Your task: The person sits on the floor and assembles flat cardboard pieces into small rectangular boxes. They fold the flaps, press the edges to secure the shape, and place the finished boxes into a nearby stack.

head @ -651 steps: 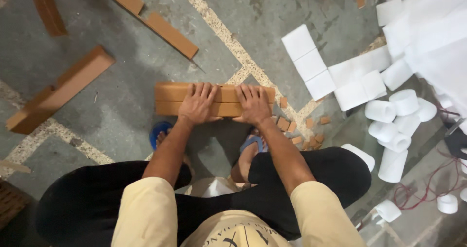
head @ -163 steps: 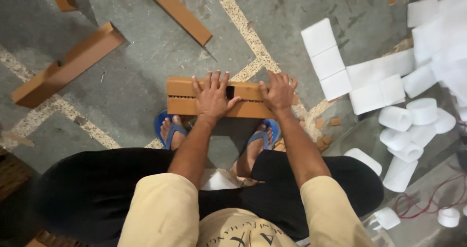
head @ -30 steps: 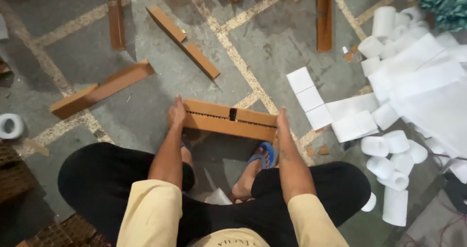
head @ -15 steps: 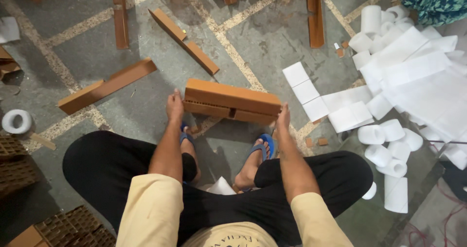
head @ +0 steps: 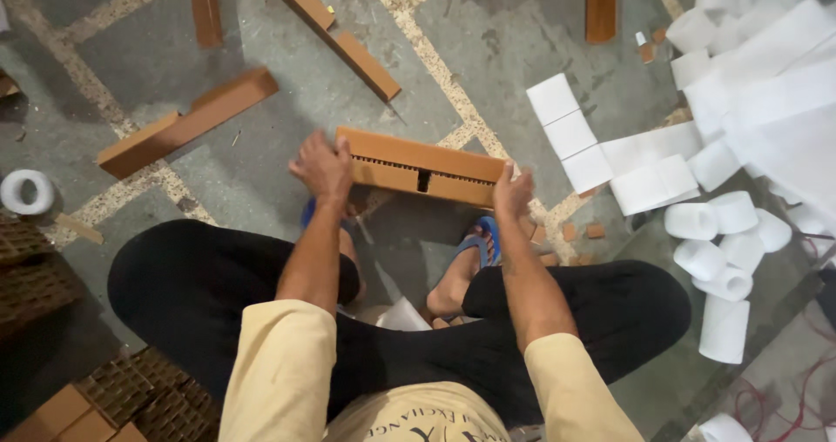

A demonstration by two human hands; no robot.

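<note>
I sit low with my knees apart and hold a long brown cardboard block [head: 422,165] level above my feet. My left hand [head: 322,169] grips its left end and my right hand [head: 514,191] grips its right end. The block's near side shows a corrugated edge and a small dark notch at the middle. Under the block are my feet in blue sandals [head: 477,242].
More brown cardboard pieces lie on the grey floor: an L-shaped one [head: 187,121] at left, a long strip [head: 333,31] ahead, another [head: 602,5] at upper right. White paper rolls [head: 721,233] and flat white sheets [head: 601,150] crowd the right. A tape roll [head: 26,190] and honeycomb cardboard [head: 131,398] lie at left.
Earlier my palms pressed the block flat on the floor. Since then I took it by its ends, lifted it off the floor and tipped it, so its corrugated edge faces me.
</note>
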